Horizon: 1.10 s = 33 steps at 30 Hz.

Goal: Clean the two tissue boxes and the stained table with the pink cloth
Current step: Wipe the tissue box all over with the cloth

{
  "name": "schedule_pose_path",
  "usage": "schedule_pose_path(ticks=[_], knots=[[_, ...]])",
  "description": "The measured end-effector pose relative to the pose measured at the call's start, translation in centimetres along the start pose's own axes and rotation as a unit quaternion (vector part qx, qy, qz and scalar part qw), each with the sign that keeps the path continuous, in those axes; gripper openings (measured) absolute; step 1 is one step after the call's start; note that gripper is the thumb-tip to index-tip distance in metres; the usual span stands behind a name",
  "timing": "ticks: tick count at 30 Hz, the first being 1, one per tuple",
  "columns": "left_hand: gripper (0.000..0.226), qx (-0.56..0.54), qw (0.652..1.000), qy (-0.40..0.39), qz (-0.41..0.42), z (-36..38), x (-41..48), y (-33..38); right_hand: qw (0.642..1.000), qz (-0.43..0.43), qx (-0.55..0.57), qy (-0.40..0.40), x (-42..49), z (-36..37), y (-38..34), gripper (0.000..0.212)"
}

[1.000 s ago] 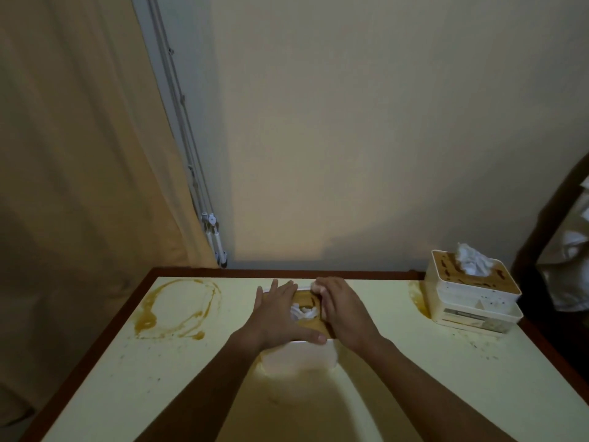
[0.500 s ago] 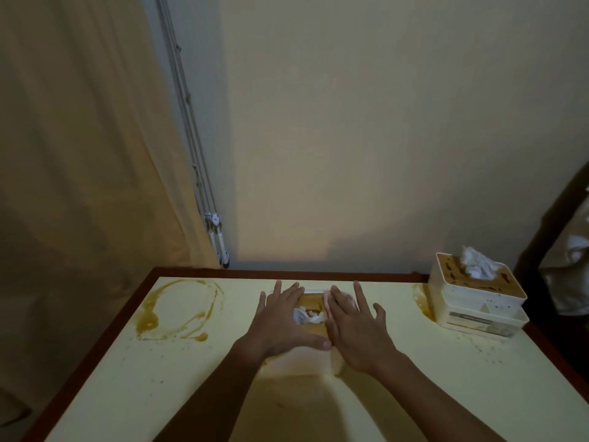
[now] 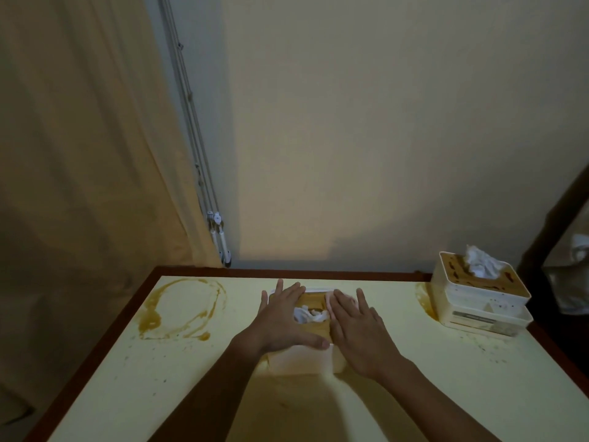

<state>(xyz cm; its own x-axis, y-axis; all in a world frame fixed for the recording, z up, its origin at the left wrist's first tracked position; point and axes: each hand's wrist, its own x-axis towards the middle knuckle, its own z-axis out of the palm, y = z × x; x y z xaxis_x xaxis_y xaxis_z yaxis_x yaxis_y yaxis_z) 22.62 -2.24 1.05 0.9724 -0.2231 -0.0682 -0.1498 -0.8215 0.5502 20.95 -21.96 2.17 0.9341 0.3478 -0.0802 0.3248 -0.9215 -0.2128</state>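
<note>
My left hand (image 3: pixel 280 317) and right hand (image 3: pixel 360 330) pressed flat, fingers straight, on the near tissue box (image 3: pixel 302 358), mid-table (image 3: pixel 127 393), brown ring stain (image 3: pixel 181 309) at ten o'clock, second stained tissue box (image 3: pixel 478 298) at two o'clock

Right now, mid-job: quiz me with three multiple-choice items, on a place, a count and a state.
1. Where is the ring-shaped stain? A) far left of the table B) far right C) near edge
2. How many tissue boxes show? A) one B) two C) three
3. How does the left hand lie? A) flat on the middle tissue box B) raised off it C) curled into a fist
Answers: 1 A, ring near the left edge; 2 B, the middle one and the right tissue box; 3 A, straight fingers on its top.
</note>
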Motion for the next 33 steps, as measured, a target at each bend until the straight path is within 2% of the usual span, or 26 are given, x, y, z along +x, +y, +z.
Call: schedule_pose_path(ticks=[5,13,20,27,33], knots=[[0.122,-0.005,1.0,0.008,-0.01,-0.1,-0.1,0.3,1.0,-0.002,0.009,-0.004,2.9,-0.1,0.4,0.056],[0.124,-0.005,1.0,0.009,-0.002,-0.1,-0.1,0.2,1.0,0.01,0.015,0.008,-0.4,0.5,-0.6,0.055],[0.12,-0.006,1.0,0.01,-0.009,-0.2,-0.2,0.5,1.0,0.01,0.0,-0.008,3.0,-0.2,0.0,0.056],[0.121,-0.008,1.0,0.017,-0.005,0.1,-0.1,0.2,1.0,0.021,0.01,0.007,-1.2,0.8,-0.9,0.056],[0.122,-0.008,1.0,0.016,-0.014,-0.1,-0.4,0.5,1.0,0.002,-0.02,-0.016,3.1,-0.4,0.1,0.056]])
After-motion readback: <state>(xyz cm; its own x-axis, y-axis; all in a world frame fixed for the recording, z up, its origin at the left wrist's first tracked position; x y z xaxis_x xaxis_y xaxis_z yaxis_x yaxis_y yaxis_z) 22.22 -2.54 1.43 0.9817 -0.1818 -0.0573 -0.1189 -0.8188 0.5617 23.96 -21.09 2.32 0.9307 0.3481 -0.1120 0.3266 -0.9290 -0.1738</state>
